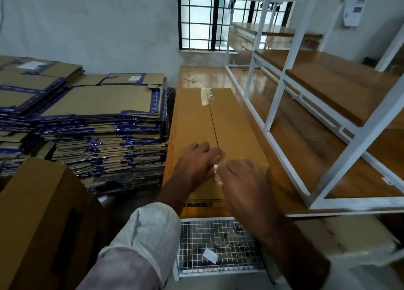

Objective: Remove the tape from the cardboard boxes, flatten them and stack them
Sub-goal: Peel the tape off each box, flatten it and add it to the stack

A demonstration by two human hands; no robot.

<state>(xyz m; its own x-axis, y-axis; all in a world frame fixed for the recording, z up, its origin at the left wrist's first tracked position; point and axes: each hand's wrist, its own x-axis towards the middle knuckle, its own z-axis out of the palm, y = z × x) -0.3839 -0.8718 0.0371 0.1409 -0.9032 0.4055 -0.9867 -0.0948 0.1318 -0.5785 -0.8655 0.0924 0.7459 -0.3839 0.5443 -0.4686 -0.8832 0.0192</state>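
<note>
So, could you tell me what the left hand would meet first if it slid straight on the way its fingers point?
Probably nothing soon: the left hand points along the box top, bare up to the far tape.

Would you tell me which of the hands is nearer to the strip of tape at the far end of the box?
Left. The left hand rests flat on the box top by the seam, slightly closer to the far tape; the right hand sits at the near edge, by the near tape.

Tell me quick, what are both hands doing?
Left hand: fingers flat, pressing on the box.
Right hand: pinching clear tape at the box's near end.
</note>
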